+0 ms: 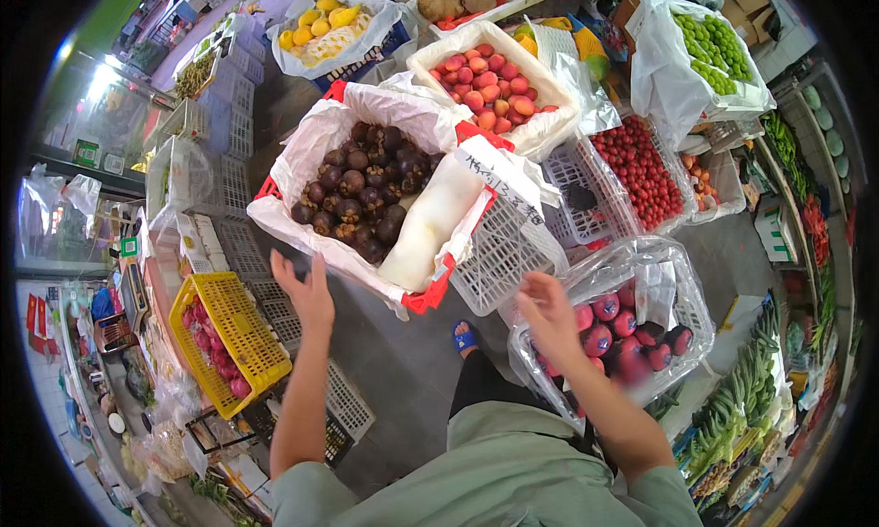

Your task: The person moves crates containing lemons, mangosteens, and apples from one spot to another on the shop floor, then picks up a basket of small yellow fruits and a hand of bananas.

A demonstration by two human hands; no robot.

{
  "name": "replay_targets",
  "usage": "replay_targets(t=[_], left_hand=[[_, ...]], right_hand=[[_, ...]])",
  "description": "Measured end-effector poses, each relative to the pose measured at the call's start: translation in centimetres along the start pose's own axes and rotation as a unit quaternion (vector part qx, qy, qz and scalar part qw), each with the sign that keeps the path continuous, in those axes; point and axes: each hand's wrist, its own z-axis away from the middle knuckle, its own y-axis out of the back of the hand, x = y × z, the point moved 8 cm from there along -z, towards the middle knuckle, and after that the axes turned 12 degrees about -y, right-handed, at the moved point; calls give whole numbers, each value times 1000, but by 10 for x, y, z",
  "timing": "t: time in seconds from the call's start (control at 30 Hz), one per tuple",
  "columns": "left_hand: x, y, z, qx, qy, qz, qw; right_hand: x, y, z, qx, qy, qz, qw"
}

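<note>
Fingers spread and empty, my left hand [305, 297] is raised just in front of the near left side of a red crate [429, 295] lined with white paper [288, 228]. Dark purple mangosteens [354, 183] fill that crate, beside a long white padded roll [436, 214]. My right hand [549, 317], its fingers loosely bent and nothing visible in them, hovers at the left side of a plastic-lined crate [693, 341] of round red fruit [621, 321] with dark stickers. A blurred reddish fruit [630, 369] shows next to my right forearm.
A handwritten card [501, 177] leans at the red crate, above a grey plastic crate [498, 252]. Behind are red-orange fruit [487, 80] and small red fruit [638, 170]. At left stands a yellow crate [240, 335] of dragon fruit [213, 345]; green vegetables [741, 383] lie at right.
</note>
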Motion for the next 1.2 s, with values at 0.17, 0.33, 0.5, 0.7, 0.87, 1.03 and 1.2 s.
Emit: replay_targets(t=[0.17, 0.33, 0.5, 0.7, 0.87, 1.03, 1.2], left_hand=[[8, -46, 161, -61, 253, 143, 955], [64, -163, 366, -486, 362, 220, 764], [81, -209, 424, -370, 432, 134, 812], [40, -210, 453, -306, 494, 166, 797], [41, -205, 446, -271, 274, 20, 923], [75, -205, 458, -250, 315, -43, 915], [85, -212, 456, -244, 287, 50, 925]], right_hand=[[6, 197, 52, 221, 52, 112, 967], [7, 376, 60, 447, 72, 451, 769], [83, 438, 23, 344, -26, 532, 774], [102, 422, -2, 278, -101, 509, 808], [98, 420, -21, 222, -81, 548, 802], [107, 436, -29, 171, -28, 508, 844], [120, 448, -35, 137, -178, 417, 881]])
